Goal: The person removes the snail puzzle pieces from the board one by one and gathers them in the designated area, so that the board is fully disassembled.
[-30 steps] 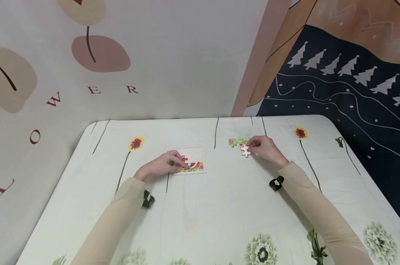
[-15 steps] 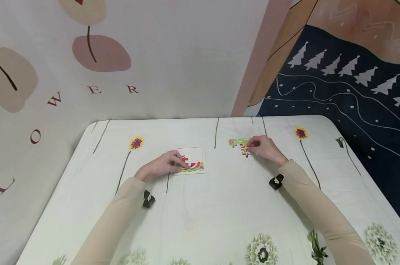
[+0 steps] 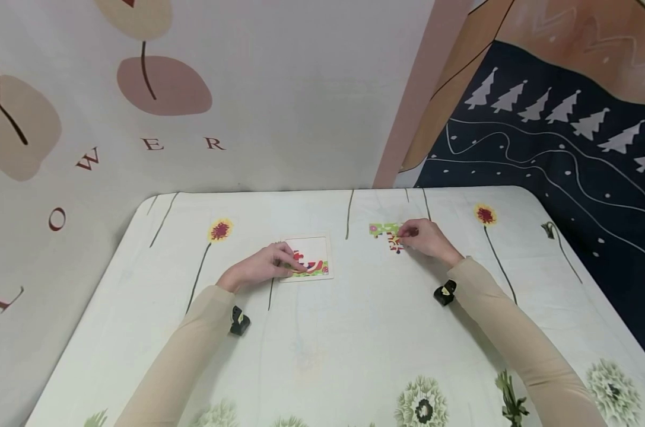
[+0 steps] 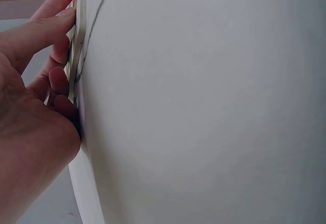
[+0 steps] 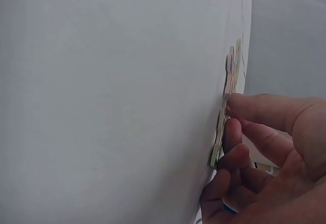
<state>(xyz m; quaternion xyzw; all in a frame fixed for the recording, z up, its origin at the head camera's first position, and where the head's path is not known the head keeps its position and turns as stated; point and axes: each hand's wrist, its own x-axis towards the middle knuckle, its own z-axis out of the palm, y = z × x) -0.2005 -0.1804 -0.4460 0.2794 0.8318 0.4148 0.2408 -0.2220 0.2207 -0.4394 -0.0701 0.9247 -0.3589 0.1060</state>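
A small puzzle tray [image 3: 314, 245] with a pale rim lies left of centre in the head view, red and green pieces [image 3: 315, 268] fitted along its near side. My left hand [image 3: 261, 265] rests on its left part with the fingers extended; in the left wrist view they touch the tray [image 4: 80, 35] edge. Farther right, my right hand [image 3: 428, 238] pinches a red-and-white puzzle piece [image 3: 394, 242] between thumb and finger, low over the tabletop. Just behind it lie green puzzle pieces [image 3: 382, 228], partly covered by the fingers. In the right wrist view several pieces [image 5: 230, 71] appear edge-on.
The white tablecloth [image 3: 322, 344] is printed with flowers and stems. A pale wall [image 3: 301, 118] stands behind the table, and a dark cloth with white trees [image 3: 536, 142] hangs at the right. Both wrists carry small black cameras.
The puzzle piece at my right hand was tilted and glossy white; it has turned flatter, its red pattern now showing. My left hand has stayed on the tray.
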